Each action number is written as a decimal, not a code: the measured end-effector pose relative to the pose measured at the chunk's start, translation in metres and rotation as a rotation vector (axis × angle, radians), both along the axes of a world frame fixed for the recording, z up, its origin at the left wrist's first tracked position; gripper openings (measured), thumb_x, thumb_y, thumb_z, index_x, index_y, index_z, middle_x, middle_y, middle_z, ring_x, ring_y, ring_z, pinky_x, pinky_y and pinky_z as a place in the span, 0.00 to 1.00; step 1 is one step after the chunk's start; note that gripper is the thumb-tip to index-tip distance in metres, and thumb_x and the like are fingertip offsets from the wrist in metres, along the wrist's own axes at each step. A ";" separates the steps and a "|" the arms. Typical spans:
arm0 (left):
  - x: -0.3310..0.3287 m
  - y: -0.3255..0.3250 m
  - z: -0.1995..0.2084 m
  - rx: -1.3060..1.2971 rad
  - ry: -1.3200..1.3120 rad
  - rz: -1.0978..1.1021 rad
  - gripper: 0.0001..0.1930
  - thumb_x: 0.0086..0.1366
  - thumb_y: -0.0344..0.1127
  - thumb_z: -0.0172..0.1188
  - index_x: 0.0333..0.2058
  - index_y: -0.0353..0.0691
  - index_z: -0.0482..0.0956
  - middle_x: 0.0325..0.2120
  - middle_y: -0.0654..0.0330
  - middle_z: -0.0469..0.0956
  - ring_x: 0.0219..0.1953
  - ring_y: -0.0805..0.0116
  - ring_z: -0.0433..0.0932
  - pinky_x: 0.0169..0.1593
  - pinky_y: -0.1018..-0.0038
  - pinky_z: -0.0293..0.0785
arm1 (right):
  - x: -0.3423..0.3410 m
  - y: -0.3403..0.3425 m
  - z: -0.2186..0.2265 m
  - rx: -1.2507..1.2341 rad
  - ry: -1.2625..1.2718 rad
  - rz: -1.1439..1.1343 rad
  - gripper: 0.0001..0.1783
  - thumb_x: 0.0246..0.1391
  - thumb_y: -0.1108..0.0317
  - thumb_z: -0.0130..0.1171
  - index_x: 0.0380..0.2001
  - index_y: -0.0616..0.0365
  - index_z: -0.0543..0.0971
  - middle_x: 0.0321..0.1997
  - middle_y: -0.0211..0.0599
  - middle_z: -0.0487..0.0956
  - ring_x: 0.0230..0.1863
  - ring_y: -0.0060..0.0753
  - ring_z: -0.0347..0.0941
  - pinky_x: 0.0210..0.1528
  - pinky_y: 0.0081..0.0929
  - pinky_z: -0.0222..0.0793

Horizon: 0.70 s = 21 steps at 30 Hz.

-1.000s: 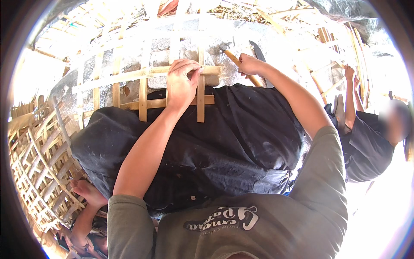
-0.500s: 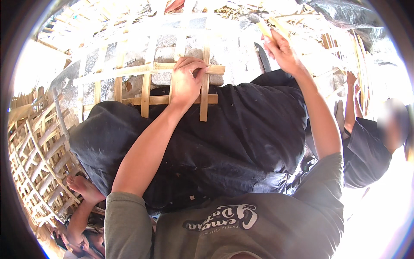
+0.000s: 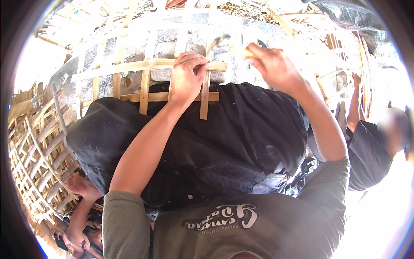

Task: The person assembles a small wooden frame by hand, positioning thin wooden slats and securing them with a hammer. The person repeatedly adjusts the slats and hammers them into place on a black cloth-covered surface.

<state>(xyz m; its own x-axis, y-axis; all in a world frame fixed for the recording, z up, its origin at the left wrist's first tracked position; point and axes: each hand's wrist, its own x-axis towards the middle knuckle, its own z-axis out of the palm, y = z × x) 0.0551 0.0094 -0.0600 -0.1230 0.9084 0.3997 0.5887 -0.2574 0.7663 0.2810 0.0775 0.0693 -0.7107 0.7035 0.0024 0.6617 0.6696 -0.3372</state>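
A lattice of flat bamboo strips lies over my lap and reaches away from me. My left hand rests on the near cross strip, thumb and forefinger pinched together at a crossing near its right end. Whatever is between those fingertips is too small to make out. In my right hand is a pair of yellow-handled pliers, gripped by the handles. Their dark head is smeared by motion and hangs just above and to the right of my left fingertips, close to the same crossing.
Dark cloth covers my legs beneath the strips. Woven bamboo panels stand at the left, near a bare foot. Another person sits at the right. Dark plastic sheeting hangs at the far right.
My right hand has swung the pliers down and to the left, from the far right toward the crossing. My left hand has stayed in its pinch there.
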 end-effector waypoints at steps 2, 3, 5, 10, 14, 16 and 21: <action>0.000 -0.002 0.003 -0.025 0.028 0.005 0.04 0.53 0.24 0.68 0.30 0.35 0.84 0.34 0.56 0.83 0.43 0.59 0.80 0.48 0.68 0.76 | -0.001 -0.007 -0.012 -0.064 -0.039 0.008 0.11 0.64 0.63 0.55 0.46 0.55 0.72 0.25 0.51 0.77 0.28 0.58 0.76 0.30 0.47 0.70; 0.000 -0.001 0.003 -0.013 0.032 0.001 0.04 0.54 0.25 0.68 0.30 0.35 0.84 0.34 0.56 0.83 0.43 0.59 0.80 0.48 0.67 0.76 | -0.002 -0.008 -0.015 -0.067 -0.038 -0.012 0.11 0.65 0.62 0.55 0.44 0.56 0.72 0.25 0.50 0.78 0.28 0.58 0.75 0.29 0.48 0.70; 0.000 0.002 0.001 0.013 0.039 -0.008 0.04 0.54 0.25 0.68 0.29 0.35 0.83 0.35 0.55 0.83 0.43 0.58 0.80 0.48 0.67 0.76 | -0.002 -0.008 -0.025 -0.016 -0.015 0.001 0.11 0.65 0.62 0.55 0.45 0.56 0.71 0.24 0.49 0.78 0.28 0.58 0.76 0.29 0.49 0.70; -0.001 -0.002 0.007 -0.031 0.013 -0.007 0.03 0.54 0.26 0.68 0.29 0.35 0.83 0.34 0.55 0.83 0.44 0.58 0.80 0.48 0.67 0.76 | -0.001 -0.006 -0.033 -0.070 0.014 0.001 0.12 0.65 0.63 0.54 0.46 0.57 0.70 0.25 0.51 0.78 0.28 0.60 0.76 0.30 0.51 0.69; 0.000 -0.001 0.005 -0.016 -0.024 -0.006 0.03 0.53 0.22 0.66 0.28 0.36 0.82 0.33 0.59 0.83 0.44 0.60 0.78 0.50 0.67 0.74 | -0.002 -0.012 -0.037 -0.059 -0.020 -0.011 0.13 0.66 0.61 0.52 0.46 0.56 0.70 0.25 0.50 0.79 0.28 0.57 0.78 0.30 0.47 0.72; 0.000 -0.002 0.006 -0.033 -0.017 -0.014 0.03 0.53 0.22 0.66 0.28 0.36 0.82 0.33 0.59 0.83 0.44 0.60 0.78 0.50 0.67 0.74 | -0.001 -0.014 -0.036 -0.053 -0.049 -0.005 0.13 0.67 0.60 0.52 0.46 0.56 0.70 0.24 0.49 0.79 0.29 0.55 0.79 0.30 0.46 0.73; 0.001 -0.002 0.007 -0.023 -0.026 -0.024 0.03 0.53 0.22 0.66 0.28 0.35 0.82 0.34 0.58 0.83 0.44 0.60 0.79 0.50 0.67 0.74 | 0.002 -0.019 -0.040 0.005 0.194 -0.058 0.12 0.65 0.63 0.55 0.46 0.58 0.71 0.27 0.55 0.78 0.29 0.61 0.76 0.30 0.50 0.70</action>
<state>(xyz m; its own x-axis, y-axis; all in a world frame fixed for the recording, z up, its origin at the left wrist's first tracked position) 0.0561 0.0072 -0.0535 -0.1113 0.9201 0.3755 0.5622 -0.2533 0.7873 0.2832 0.0589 0.0296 -0.6550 0.7428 0.1388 0.6221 0.6343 -0.4590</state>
